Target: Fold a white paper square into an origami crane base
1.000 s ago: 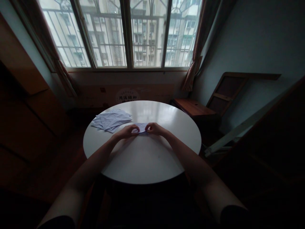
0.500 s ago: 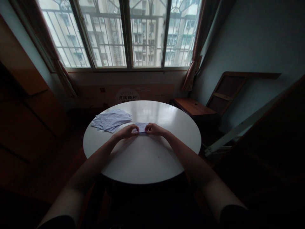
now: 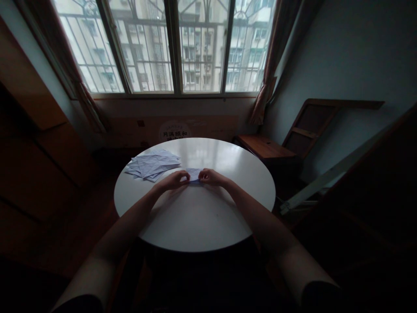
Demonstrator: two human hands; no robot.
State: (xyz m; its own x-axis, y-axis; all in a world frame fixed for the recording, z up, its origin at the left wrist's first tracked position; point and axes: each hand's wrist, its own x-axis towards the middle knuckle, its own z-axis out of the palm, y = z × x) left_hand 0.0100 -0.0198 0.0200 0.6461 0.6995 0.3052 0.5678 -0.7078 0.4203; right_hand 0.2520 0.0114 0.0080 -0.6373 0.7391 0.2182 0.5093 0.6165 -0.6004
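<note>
A small pale folded paper [image 3: 194, 174] lies on the round white table [image 3: 195, 217], near its middle. My left hand [image 3: 175, 180] pinches the paper's left end with curled fingers. My right hand [image 3: 210, 176] pinches its right end the same way. Both hands rest on the tabletop, close together. A loose pile of similar pale paper sheets [image 3: 152, 164] lies to the left, just beyond my left hand.
A large barred window [image 3: 169, 48] fills the far wall, with curtains at both sides. A low wooden bench [image 3: 265, 148] and a leaning wooden frame [image 3: 312, 124] stand right of the table. Dark wooden furniture [image 3: 35, 143] lines the left side.
</note>
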